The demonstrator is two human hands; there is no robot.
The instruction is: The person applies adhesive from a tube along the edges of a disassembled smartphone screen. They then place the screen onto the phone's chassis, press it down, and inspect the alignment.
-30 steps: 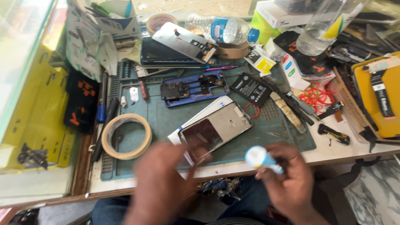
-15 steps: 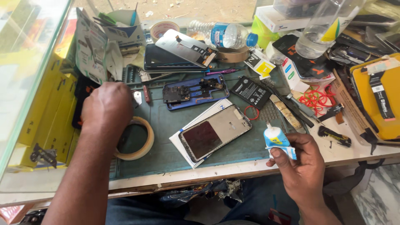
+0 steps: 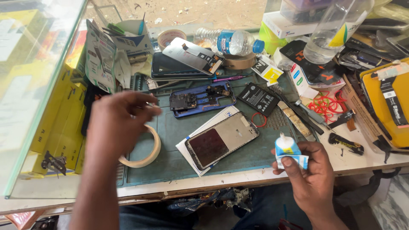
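right hand (image 3: 313,176) pinching small blue-white glue tube (image 3: 287,150), nozzle up at 12 o'clock. phone frame (image 3: 222,139) lies at 9 o'clock from those fingers, near, flat on green mat (image 3: 170,157), long axis running 8 to 2 o'clock. left hand (image 3: 117,125) over tape roll (image 3: 147,155), fingers loosely curled, whether holding anything cannot tell. right hand nearer frame.

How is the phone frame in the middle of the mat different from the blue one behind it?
The middle phone frame is silvery grey with a dark reddish patch; the blue phone frame is blue with dark parts fixed inside. The grey one rests on a white sheet; the blue one lies straight on the green mat. The grey one lies more slanted and nearer the right hand holding the small tube. Both lie flat, opened up.
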